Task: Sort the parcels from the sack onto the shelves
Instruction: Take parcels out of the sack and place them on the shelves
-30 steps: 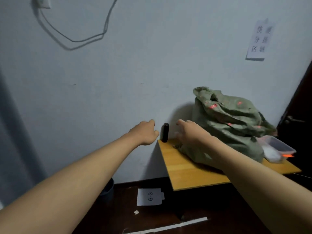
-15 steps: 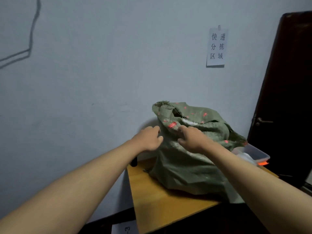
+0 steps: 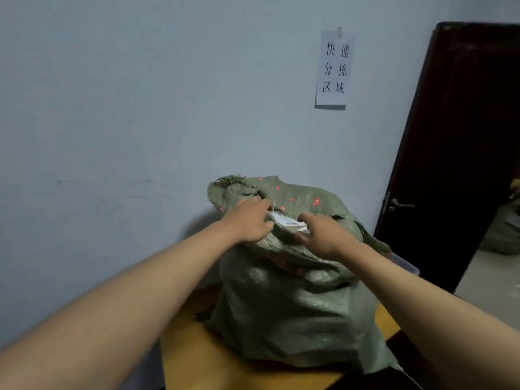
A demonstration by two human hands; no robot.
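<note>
Wooden table point(image 3: 197, 361), one sack point(image 3: 287, 305), one parcel point(image 3: 287, 222), two hands

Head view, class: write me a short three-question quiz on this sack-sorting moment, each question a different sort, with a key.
1. True or false: the green sack lies on the floor.
2. Multiple choice: the parcel showing at the sack's mouth is (A) beside the right hand, (B) on the sign, (C) by the door.
3. Fill in: the left hand grips the sack's ____.

Key: 1 false, it stands on the wooden table. 2 A. 3 opening edge.
</note>
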